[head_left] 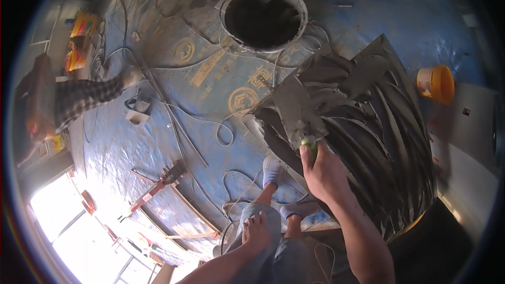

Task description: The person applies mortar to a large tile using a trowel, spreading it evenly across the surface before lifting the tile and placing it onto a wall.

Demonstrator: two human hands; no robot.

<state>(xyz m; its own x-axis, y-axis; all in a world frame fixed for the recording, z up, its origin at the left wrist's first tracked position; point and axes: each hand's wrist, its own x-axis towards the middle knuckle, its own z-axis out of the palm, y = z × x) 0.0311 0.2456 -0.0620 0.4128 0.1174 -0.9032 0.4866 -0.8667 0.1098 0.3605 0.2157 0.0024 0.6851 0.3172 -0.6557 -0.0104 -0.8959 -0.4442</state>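
Grey mortar is coating a tile (368,126); the right hand (323,171) is gripping a trowel (297,108), the left hand (256,231) resting spread on a knee.

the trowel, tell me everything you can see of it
The trowel has a flat, roughly rectangular blade, looking like metal, coated all over in wet grey mortar. Its handle looks green where it shows between the fingers of the right hand, which grips it. The blade points up and away from the person, tilted, and lies against the big tile, whose grey mortar coat is combed into curved ridges. The left hand is apart from it, resting on the knee.
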